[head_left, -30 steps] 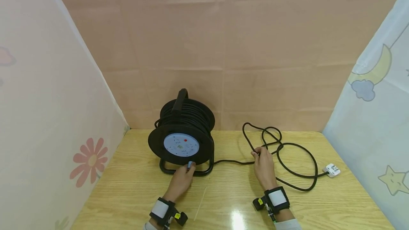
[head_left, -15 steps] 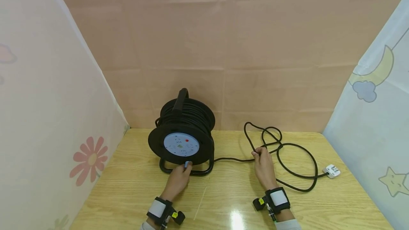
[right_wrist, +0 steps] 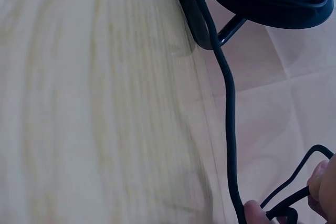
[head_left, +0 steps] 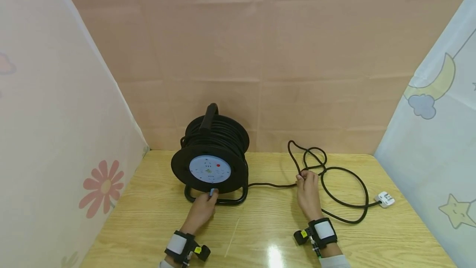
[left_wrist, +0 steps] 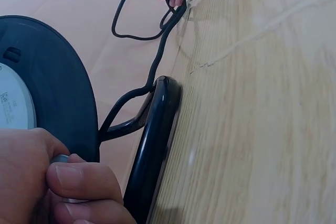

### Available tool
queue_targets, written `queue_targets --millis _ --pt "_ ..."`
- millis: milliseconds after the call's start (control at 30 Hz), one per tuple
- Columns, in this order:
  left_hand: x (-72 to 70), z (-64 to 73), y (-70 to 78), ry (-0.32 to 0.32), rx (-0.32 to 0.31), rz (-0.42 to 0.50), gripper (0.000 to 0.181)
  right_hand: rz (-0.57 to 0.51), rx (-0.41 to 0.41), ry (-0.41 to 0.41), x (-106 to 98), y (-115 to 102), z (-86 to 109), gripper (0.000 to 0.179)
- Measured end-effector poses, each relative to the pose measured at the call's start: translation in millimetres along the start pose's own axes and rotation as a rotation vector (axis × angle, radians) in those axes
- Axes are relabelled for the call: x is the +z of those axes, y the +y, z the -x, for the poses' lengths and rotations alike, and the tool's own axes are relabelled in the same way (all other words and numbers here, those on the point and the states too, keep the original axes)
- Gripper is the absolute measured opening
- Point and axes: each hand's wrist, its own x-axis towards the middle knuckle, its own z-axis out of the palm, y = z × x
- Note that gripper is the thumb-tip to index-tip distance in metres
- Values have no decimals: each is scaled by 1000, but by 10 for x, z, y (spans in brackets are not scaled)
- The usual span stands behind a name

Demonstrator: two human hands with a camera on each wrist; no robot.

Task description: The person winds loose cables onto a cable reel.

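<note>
A black cable reel (head_left: 179, 168) with a pale blue socket face (head_left: 210, 168) stands on the table, left of centre. My left hand (head_left: 201, 212) grips the small blue-grey winding knob (head_left: 213, 192) at the bottom of its front disc. In the left wrist view, fingers (left_wrist: 84, 182) curl round that knob, hiding most of it. From the reel's right side the black cable (head_left: 273, 185) runs across the table to my right hand (head_left: 308, 193), which pinches it between thumb and fingers. In the right wrist view the cable (right_wrist: 230, 114) stretches from the reel to the fingertips.
Right of the right hand, loose cable loops (head_left: 355, 173) lie on the wooden table (head_left: 267, 222), ending in a white plug (head_left: 385, 199). Behind stands a brown paper backdrop (head_left: 316, 53). Printed sheets flank both sides. The reel's black tube stand (left_wrist: 152, 145) rests on the table.
The left hand has moved left with the knob, and the reel's face has turned slightly clockwise. The cable loop behind the right hand has narrowed and shifted right; the right hand has barely moved.
</note>
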Motion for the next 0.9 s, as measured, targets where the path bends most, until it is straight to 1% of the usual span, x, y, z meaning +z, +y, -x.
queue_targets --millis 133,267,467,567,667,800,900 --pt "-19 -10 -21 -4 -6 4 56 39 -12 7 -8 5 5 32" --pt "-51 -3 -26 -10 -12 1 56 26 -5 23 -26 11 -9 33" --pt "-99 22 -34 -8 -17 11 56 -26 18 38 -57 14 -40 28" --pt "-120 26 -30 -9 -18 12 56 -60 27 36 -74 0 -46 30" --pt "-145 28 -26 -6 -20 4 56 -100 58 39 -86 -22 -44 32" --pt "-180 30 -19 -6 -24 -13 54 -157 102 55 -88 -43 -42 34" --pt "-209 28 -13 -10 -30 -10 52 -203 115 73 -89 -52 -47 34"
